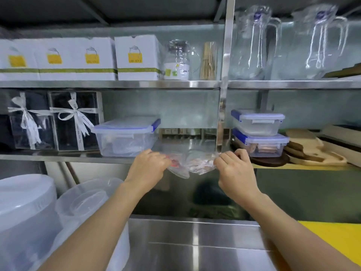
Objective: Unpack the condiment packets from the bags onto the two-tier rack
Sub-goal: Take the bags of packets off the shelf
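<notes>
The rack (227,55) shows 2 steel shelves (109,84). On the upper one stand 4 white boxes (136,57) with yellow labels, 3 clear pitchers (254,42), 2 of them tall and 1 smaller, and 1 bundle of bamboo skewers (210,59). The lower one carries 2 clear gift boxes (76,122) tied with white ribbon and 3 lidded plastic containers (127,137) with blue clips, 1 alone and 2 stacked. Wooden boards (312,151) lie piled at the right; their number cannot be told. 2 hands, the left hand (150,167) and the right hand (236,169), pinch 1 clear plastic bag (187,167); the packets (199,163) inside are too blurred to count. At least 2 translucent tubs (25,212) sit at lower left.
</notes>
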